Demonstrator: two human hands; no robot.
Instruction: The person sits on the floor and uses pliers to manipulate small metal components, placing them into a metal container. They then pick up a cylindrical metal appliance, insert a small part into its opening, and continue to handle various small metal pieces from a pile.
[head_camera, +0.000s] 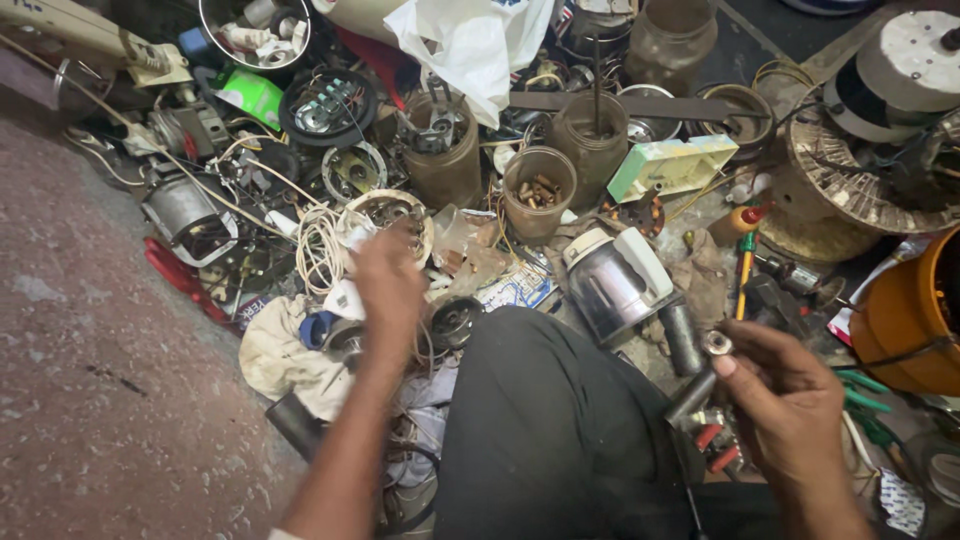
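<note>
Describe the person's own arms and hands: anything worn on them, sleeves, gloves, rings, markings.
Both forearms are bare, with no sleeves in view. The left hand and the right hand wear no gloves. No rings, watch or bands show. The left hand is motion-blurred, so finer detail there cannot be told.

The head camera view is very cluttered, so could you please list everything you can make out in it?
Jars: three, brown, centre top.
Plastic bag: one, white, top centre.
Steel jug: one, silver with white handle, centre.
Bucket: one, orange, right edge.
Cloth: one, off-white, left of knee.
Wire coil: one, white, left centre.
Left hand: blurred, over the parts pile.
Right hand: holding a small metal cylinder.
</note>
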